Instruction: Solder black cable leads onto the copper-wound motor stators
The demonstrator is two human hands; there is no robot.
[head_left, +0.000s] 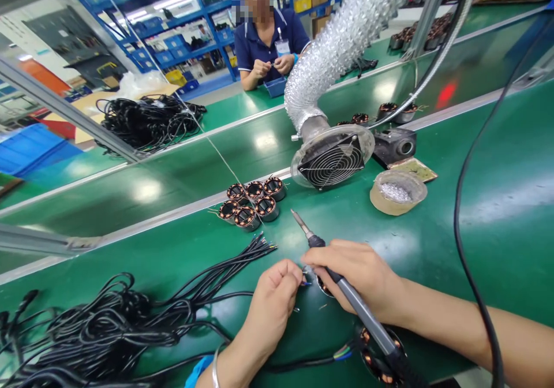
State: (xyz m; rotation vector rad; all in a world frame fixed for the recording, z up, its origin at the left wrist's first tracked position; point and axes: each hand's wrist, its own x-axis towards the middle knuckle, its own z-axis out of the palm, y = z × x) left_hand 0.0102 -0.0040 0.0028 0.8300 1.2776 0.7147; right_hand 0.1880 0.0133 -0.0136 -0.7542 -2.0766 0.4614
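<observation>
My right hand (361,275) is wrapped round a soldering iron (361,310), whose tip points up and away from me. My left hand (277,293) is closed in a pinch on a black cable (234,297), with thin wire ends, one of them blue, showing at the fingertips. The two hands nearly meet there. Partly hidden below my right hand is a copper-wound stator (324,286). Nearer me, behind the iron's handle, lies another stator (372,358), with a black cable of coloured wires (341,353) reaching toward it.
Several stators (266,207) stand grouped beyond my hands. A heap of black cables (108,330) covers the left side. An extractor fan (333,163) hangs from a foil duct (341,41). On the right sits a round tub (396,200) of silvery bits. A person (270,47) works across the bench.
</observation>
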